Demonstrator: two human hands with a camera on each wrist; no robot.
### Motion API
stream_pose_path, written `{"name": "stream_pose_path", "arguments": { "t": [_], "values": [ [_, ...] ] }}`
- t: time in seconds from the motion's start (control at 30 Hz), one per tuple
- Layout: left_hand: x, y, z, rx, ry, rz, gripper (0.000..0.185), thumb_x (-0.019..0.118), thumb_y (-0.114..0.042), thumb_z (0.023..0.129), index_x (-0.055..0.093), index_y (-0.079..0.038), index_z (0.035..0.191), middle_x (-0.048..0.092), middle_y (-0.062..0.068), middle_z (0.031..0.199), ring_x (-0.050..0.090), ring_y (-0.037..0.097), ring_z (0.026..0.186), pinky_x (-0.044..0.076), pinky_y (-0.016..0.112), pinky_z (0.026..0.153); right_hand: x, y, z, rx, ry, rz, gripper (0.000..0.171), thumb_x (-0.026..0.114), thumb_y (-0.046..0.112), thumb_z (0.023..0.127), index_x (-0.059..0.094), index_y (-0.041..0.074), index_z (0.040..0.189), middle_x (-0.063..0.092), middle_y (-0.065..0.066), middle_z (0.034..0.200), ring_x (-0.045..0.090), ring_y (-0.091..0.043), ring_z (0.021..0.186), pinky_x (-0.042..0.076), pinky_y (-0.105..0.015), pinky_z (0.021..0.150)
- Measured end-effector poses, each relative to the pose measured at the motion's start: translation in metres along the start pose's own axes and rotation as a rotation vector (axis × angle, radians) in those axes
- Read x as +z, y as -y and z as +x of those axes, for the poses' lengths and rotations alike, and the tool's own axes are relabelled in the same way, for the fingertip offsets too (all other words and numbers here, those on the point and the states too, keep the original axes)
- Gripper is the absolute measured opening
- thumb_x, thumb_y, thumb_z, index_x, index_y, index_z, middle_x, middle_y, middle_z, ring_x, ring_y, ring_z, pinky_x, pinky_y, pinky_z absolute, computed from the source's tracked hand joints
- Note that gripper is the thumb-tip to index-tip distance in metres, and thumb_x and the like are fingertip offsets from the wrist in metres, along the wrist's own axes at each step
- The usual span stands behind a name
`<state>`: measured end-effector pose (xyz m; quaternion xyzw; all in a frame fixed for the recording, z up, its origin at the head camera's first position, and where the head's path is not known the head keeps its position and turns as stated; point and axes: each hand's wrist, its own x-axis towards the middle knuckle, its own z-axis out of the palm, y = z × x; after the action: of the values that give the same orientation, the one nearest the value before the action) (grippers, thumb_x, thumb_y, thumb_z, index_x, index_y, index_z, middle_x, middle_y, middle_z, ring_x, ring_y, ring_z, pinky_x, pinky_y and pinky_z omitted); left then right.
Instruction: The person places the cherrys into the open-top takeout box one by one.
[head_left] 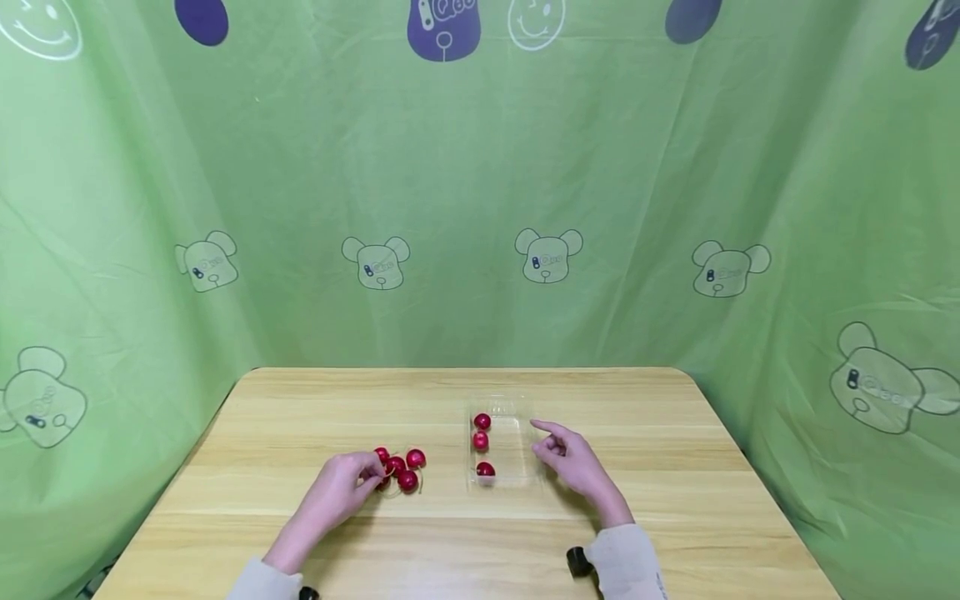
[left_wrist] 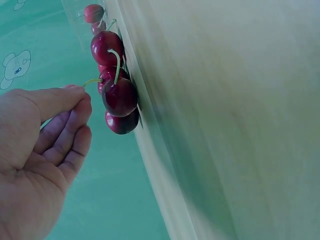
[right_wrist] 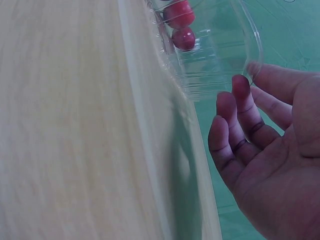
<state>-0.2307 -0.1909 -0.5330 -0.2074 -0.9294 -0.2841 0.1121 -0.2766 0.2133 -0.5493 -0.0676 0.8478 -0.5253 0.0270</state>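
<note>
Several red cherries with green stems lie in a bunch on the table, a near one [head_left: 407, 481] among them. My left hand [head_left: 341, 492] is at the bunch's left side. In the left wrist view its thumb and forefinger pinch a thin cherry stem [left_wrist: 92, 80], whose cherry sits behind other cherries [left_wrist: 120, 96]. A clear plastic box [head_left: 512, 481] holds three cherries along its left side, one of them in the middle [head_left: 481, 441]. My right hand [head_left: 577, 462] is at the box's right wall, fingers loosely bent and thumb at the rim; whether it touches cannot be made out.
The pale wooden table [head_left: 675, 500] has rounded far corners. Green printed curtains [head_left: 465, 167] hang behind it and on both sides. A dark wrist device [head_left: 578, 562] shows by the right sleeve.
</note>
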Motion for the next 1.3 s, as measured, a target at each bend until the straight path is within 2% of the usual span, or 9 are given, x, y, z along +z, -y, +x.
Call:
{"name": "stream_pose_path", "arguments": {
  "t": [0.33,0.53,0.83,1.07,1.3],
  "values": [
    [0.001,-0.003,0.003,0.003,-0.031,-0.018,0.019,0.080,0.005,0.082,0.076,-0.014,0.085,0.076,-0.004,0.087,0.069,0.007,0.079,0.062,0.030,0.075,0.000,0.000,0.000,0.001,-0.001,-0.005,0.049,0.070,0.010,0.098,0.058,0.010,0.146,0.065,-0.005,0.095,0.059,-0.017,0.084,0.052,-0.023,0.071],
    [-0.001,-0.005,0.003,0.013,-0.088,-0.014,0.019,0.081,0.004,0.081,0.077,-0.015,0.086,0.078,-0.003,0.091,0.073,0.013,0.084,0.062,0.031,0.078,0.001,0.001,0.000,-0.006,-0.001,-0.015,0.049,0.070,0.011,0.099,0.057,0.009,0.146,0.064,-0.004,0.096,0.058,-0.016,0.084,0.051,-0.023,0.071],
    [-0.006,-0.008,0.007,-0.005,-0.108,-0.079,0.018,0.079,0.001,0.083,0.077,-0.015,0.090,0.076,-0.007,0.086,0.068,0.004,0.079,0.061,0.028,0.076,0.000,0.001,0.000,0.002,-0.001,-0.015,0.050,0.070,0.011,0.098,0.057,0.011,0.147,0.065,-0.004,0.095,0.058,-0.016,0.084,0.052,-0.023,0.071],
    [-0.013,-0.011,0.014,0.027,-0.128,-0.120,0.021,0.079,0.005,0.082,0.076,-0.014,0.090,0.075,-0.008,0.085,0.068,0.005,0.079,0.063,0.038,0.078,-0.001,0.002,-0.001,0.004,-0.003,-0.022,0.050,0.070,0.011,0.099,0.057,0.011,0.147,0.064,-0.005,0.095,0.057,-0.016,0.083,0.051,-0.023,0.070],
    [-0.016,-0.016,0.020,0.064,-0.149,-0.134,0.018,0.079,0.003,0.083,0.076,-0.014,0.089,0.076,-0.006,0.086,0.069,0.005,0.079,0.063,0.039,0.078,0.000,0.000,0.000,0.004,0.002,-0.008,0.050,0.070,0.011,0.098,0.057,0.010,0.147,0.064,-0.005,0.095,0.058,-0.016,0.083,0.051,-0.023,0.070]
  ]
}}
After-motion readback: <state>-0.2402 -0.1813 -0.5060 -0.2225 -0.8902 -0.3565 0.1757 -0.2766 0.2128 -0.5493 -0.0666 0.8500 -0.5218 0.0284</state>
